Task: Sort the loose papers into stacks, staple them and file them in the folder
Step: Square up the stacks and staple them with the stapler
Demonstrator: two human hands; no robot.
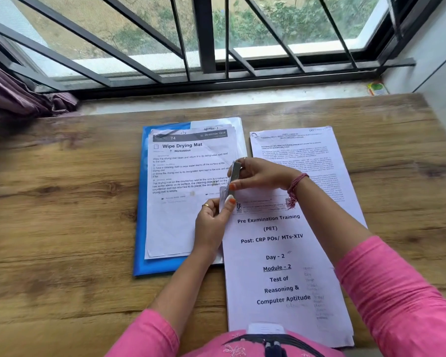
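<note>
Slim grey metal stapler (232, 180), upright, pinched between right hand (262, 176) above and left hand (213, 222) below.

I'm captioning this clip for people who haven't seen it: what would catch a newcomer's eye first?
First, the two hands meeting mid-table: the right hand and left hand both grip a small metal stapler over the papers. Next, the bold-titled "Pre Examination Training" stack lies nearest the person. To its left, a "Wipe Drying Mat" sheet lies on a bright blue folder.
</note>
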